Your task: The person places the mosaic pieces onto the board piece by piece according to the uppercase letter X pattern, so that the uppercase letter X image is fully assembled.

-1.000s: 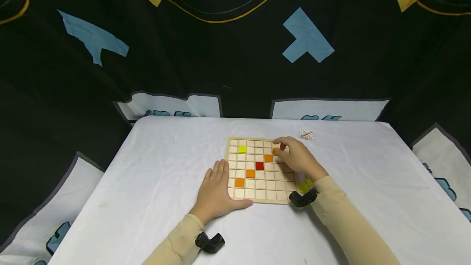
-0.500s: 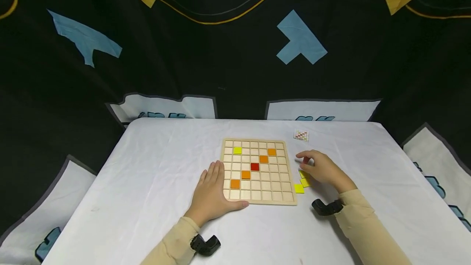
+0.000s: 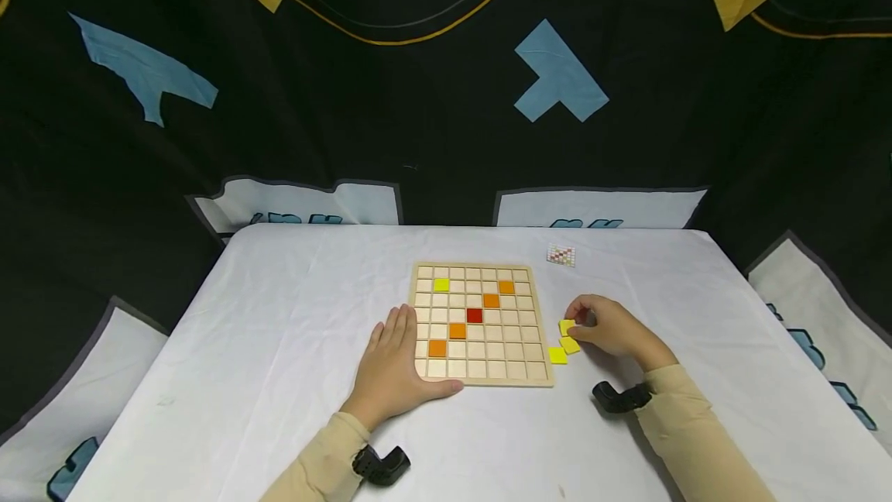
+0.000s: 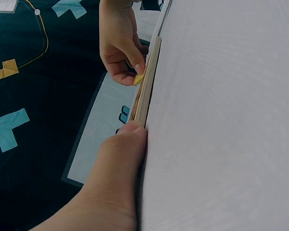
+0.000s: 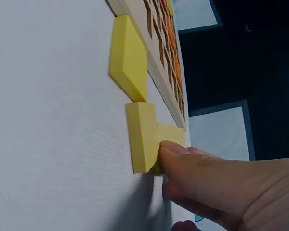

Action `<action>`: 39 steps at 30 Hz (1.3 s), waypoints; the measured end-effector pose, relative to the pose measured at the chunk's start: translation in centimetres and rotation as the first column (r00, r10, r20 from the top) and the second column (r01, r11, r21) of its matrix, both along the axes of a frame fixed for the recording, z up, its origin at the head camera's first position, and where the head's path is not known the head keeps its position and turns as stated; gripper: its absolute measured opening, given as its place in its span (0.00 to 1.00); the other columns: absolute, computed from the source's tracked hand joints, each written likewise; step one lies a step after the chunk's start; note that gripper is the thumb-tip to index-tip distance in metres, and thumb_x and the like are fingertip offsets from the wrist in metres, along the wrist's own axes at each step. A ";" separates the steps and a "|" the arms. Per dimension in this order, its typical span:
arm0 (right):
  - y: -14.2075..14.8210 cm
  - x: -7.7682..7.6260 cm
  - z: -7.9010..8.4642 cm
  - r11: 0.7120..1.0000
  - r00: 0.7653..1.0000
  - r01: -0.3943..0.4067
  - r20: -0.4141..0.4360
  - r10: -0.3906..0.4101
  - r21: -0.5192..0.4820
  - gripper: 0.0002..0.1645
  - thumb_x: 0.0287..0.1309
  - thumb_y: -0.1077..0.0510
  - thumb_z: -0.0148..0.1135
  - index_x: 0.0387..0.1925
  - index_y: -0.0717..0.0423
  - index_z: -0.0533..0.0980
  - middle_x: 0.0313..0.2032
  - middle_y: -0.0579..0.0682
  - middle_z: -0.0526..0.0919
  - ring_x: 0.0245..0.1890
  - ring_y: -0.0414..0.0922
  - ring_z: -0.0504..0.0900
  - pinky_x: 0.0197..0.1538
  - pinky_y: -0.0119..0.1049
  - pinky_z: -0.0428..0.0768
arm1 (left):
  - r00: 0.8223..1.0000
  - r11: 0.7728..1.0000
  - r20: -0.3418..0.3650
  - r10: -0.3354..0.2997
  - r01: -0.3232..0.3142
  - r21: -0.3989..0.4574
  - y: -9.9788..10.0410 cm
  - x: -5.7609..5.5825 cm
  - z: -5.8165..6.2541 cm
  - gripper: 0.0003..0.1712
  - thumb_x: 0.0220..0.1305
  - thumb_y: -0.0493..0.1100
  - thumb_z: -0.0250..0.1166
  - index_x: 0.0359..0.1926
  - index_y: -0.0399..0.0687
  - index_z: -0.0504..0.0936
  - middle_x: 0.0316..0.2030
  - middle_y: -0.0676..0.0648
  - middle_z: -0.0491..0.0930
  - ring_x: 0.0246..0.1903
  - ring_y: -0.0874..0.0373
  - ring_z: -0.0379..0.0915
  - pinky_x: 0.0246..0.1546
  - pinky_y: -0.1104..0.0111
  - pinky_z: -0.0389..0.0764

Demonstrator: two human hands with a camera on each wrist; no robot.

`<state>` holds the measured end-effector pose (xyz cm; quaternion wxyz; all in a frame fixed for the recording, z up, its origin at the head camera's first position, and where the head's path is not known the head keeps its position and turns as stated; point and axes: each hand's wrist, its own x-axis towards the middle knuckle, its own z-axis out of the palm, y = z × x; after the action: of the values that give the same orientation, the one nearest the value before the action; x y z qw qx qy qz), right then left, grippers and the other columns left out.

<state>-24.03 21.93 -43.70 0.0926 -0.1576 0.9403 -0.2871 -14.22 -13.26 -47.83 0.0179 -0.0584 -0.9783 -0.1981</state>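
Observation:
A square wooden grid board (image 3: 481, 382) lies on the table, with orange tiles (image 3: 457, 331), a red tile (image 3: 475, 316) and a yellow-green tile (image 3: 441, 285) in its cells. My left hand (image 3: 393, 366) rests against the board's left side, fingers straight, thumb along the front edge. Right of the board, my right hand (image 3: 616, 331) pinches a yellow tile (image 3: 567, 327) between thumb and fingers. Two more yellow tiles sit beside it, one (image 5: 140, 137) touching it or nearly so, the other (image 5: 127, 57) closer to the board.
A small card (image 3: 560, 256) printed with a coloured grid lies beyond the board's far right corner. White cloth covers the table (image 3: 279, 293). A dark curtain (image 3: 446, 138) hangs behind the table's far edge.
My right hand has moved from above the board's far right part to the yellow tiles at its right and taken hold of one. The left hand stays at the board.

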 end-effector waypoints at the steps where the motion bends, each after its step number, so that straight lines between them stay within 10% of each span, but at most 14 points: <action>1: -0.1 0.0 0.0 1.000 1.000 0.014 0.000 -0.014 -0.008 0.08 0.56 0.61 0.70 0.36 0.54 0.78 0.34 0.49 0.78 0.34 0.45 0.72 0.40 0.38 0.71 | 1.000 1.000 0.001 -0.002 0.002 -0.001 0.0 0.0 0.0 0.83 0.37 0.90 0.58 0.78 0.36 0.42 0.79 0.39 0.42 0.79 0.47 0.35 0.79 0.52 0.41; 13: -4.2 -1.2 0.3 0.989 0.996 0.091 -0.015 -0.093 -0.115 0.08 0.61 0.57 0.68 0.39 0.52 0.77 0.35 0.50 0.80 0.26 0.45 0.71 0.27 0.33 0.72 | 1.000 1.000 -0.005 -0.002 0.002 -0.005 -0.1 0.1 -0.1 0.82 0.37 0.89 0.58 0.78 0.36 0.43 0.79 0.39 0.42 0.79 0.46 0.36 0.79 0.52 0.41; 25: -11.2 -1.9 -0.5 0.973 1.000 0.013 -0.020 -0.018 -0.229 0.06 0.63 0.56 0.67 0.39 0.50 0.78 0.33 0.47 0.80 0.34 0.44 0.75 0.39 0.36 0.74 | 1.000 1.000 -0.006 -0.003 0.003 -0.011 -0.1 0.0 0.0 0.82 0.38 0.90 0.57 0.77 0.36 0.43 0.78 0.38 0.42 0.79 0.46 0.36 0.79 0.52 0.42; 39: -16.4 -2.0 -0.8 0.989 0.993 -0.040 -0.116 0.023 -0.140 0.06 0.61 0.54 0.68 0.38 0.46 0.78 0.32 0.42 0.82 0.34 0.41 0.78 0.44 0.38 0.77 | 1.000 1.000 -0.019 -0.008 0.007 -0.012 0.0 -0.1 -0.1 0.82 0.38 0.90 0.57 0.77 0.35 0.43 0.78 0.38 0.43 0.79 0.46 0.38 0.78 0.51 0.43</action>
<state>-26.04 5.52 -44.45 0.0316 -0.1949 0.9186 -0.3424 -14.28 -13.27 -47.92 0.0260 -0.0640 -0.9790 -0.1920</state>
